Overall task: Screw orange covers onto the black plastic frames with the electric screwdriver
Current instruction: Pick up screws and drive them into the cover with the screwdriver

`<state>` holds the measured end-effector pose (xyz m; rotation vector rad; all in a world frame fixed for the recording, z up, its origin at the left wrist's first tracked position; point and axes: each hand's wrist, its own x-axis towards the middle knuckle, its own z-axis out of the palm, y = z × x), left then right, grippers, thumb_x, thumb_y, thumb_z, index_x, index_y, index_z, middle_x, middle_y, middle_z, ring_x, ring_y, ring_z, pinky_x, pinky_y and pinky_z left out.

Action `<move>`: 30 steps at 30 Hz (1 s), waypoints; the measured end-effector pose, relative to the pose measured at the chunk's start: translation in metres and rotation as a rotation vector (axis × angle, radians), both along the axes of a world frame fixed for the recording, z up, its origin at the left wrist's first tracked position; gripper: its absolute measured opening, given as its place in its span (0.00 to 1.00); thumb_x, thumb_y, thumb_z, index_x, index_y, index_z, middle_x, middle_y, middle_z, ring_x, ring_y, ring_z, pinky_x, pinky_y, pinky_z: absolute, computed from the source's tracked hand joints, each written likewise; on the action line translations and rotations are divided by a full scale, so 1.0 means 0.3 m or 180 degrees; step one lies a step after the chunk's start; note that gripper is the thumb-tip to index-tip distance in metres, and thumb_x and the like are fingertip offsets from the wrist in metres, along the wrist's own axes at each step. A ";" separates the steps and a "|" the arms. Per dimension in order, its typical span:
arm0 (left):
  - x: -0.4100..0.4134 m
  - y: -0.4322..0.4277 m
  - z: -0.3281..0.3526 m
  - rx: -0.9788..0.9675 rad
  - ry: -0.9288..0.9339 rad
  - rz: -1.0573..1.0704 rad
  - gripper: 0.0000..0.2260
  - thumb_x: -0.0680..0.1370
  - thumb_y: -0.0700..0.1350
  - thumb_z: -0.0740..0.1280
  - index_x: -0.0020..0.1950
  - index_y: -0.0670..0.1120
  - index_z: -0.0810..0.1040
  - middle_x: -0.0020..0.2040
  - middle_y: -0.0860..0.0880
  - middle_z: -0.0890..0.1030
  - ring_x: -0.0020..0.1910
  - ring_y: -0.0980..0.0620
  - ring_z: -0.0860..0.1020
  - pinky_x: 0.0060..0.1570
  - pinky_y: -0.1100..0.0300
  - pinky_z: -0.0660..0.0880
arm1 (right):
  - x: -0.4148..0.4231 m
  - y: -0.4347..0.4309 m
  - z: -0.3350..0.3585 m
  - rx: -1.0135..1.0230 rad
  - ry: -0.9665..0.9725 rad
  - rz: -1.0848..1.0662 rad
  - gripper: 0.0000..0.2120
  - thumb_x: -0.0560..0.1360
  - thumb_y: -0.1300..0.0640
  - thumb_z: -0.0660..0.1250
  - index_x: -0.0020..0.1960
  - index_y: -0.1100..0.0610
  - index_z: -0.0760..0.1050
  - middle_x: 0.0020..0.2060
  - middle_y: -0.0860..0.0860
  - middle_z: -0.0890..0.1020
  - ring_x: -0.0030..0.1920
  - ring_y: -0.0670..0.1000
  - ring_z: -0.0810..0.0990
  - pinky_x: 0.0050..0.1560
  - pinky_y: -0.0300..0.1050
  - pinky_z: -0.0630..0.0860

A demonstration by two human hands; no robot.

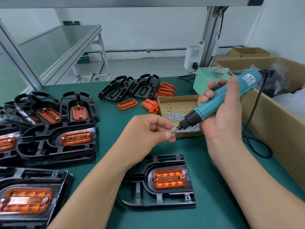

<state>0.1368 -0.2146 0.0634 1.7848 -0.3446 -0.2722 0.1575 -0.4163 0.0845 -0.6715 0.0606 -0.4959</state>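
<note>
Green mat [206, 162] holds black frame [140, 190], orange cover [169, 178]; left hand [148, 129] pinches screw [172, 132], right hand [221, 119] grips teal screwdriver [206, 110].

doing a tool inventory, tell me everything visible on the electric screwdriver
The electric screwdriver is a teal plastic barrel with a black nose, a white label near the rear and a black cord from its back end. The right hand grips it tilted, tip down-left by a screw the left hand pinches.
</note>
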 end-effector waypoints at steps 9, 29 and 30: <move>-0.011 -0.018 0.002 0.0287 -0.0241 0.0131 0.10 0.77 0.35 0.76 0.51 0.50 0.84 0.43 0.52 0.88 0.47 0.54 0.88 0.60 0.49 0.82 | 0.002 0.007 -0.008 -0.0056 0.0063 -0.0006 0.12 0.85 0.49 0.67 0.57 0.57 0.70 0.42 0.53 0.80 0.34 0.48 0.76 0.37 0.41 0.76; -0.003 0.053 0.038 0.1297 -0.0399 -0.0269 0.06 0.84 0.47 0.68 0.54 0.57 0.84 0.47 0.56 0.87 0.47 0.57 0.85 0.57 0.50 0.81 | -0.017 0.008 0.000 -0.0405 -0.0006 0.0397 0.10 0.85 0.49 0.64 0.51 0.55 0.74 0.39 0.51 0.80 0.30 0.46 0.74 0.31 0.39 0.73; -0.003 0.063 0.040 0.1514 -0.0415 -0.0376 0.05 0.82 0.49 0.69 0.54 0.57 0.85 0.46 0.56 0.86 0.46 0.58 0.84 0.57 0.51 0.81 | -0.018 0.007 0.002 -0.0434 -0.0051 0.0462 0.10 0.86 0.49 0.63 0.51 0.55 0.74 0.39 0.51 0.80 0.29 0.46 0.73 0.30 0.38 0.72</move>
